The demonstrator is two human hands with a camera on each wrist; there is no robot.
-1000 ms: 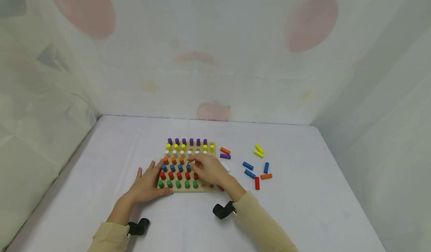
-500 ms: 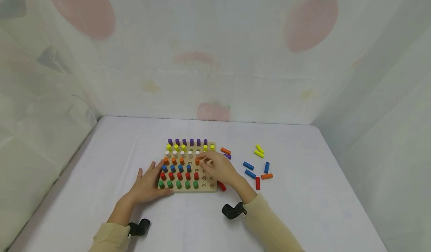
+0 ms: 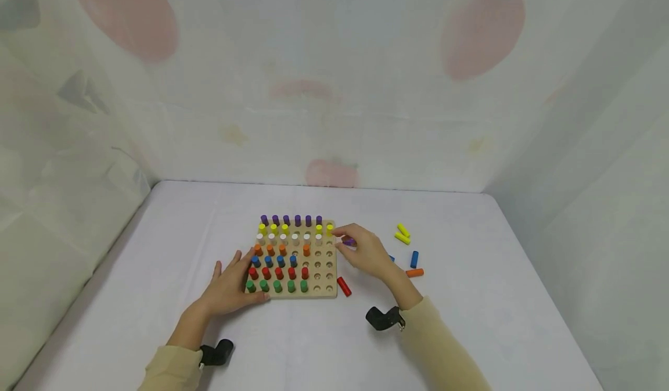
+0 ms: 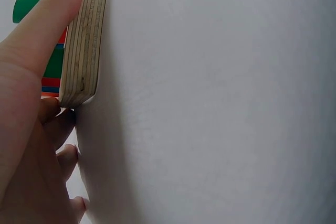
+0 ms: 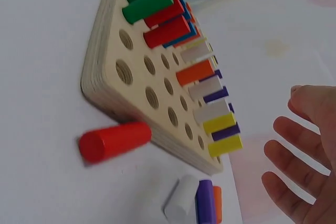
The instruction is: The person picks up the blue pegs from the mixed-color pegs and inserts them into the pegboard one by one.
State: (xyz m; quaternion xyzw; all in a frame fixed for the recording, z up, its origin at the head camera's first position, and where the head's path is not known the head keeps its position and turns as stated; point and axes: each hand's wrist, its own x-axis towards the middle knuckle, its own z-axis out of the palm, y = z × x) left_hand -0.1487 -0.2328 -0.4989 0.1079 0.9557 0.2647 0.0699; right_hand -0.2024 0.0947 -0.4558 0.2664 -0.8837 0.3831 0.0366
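Note:
A wooden pegboard (image 3: 323, 270) lies flat on the table, with upright pegs in rows of purple, yellow, white, orange, blue, red and green. My left hand (image 3: 226, 289) rests at its near left corner, thumb (image 4: 55, 17) along the front edge and outer fingers spread. Just past the right edge, my right hand (image 3: 368, 254) hovers over loose pegs; its fingers (image 5: 289, 192) look spread and hold nothing in the right wrist view. Below them lie a white peg (image 5: 182, 200), a purple peg (image 5: 206, 203) and an orange peg (image 5: 218, 203).
A red peg (image 3: 344, 286) lies against the board's right side. Farther right are two yellow pegs (image 3: 402, 238), a blue peg (image 3: 414, 259) and an orange peg (image 3: 415, 273); another blue one is mostly behind the right hand. A printed curtain (image 3: 334, 118) surrounds the table.
My right hand has moved right, off the board's middle to the loose pegs beyond its edge. An orange peg it left stands uncovered in a hole. My left hand has stayed put.

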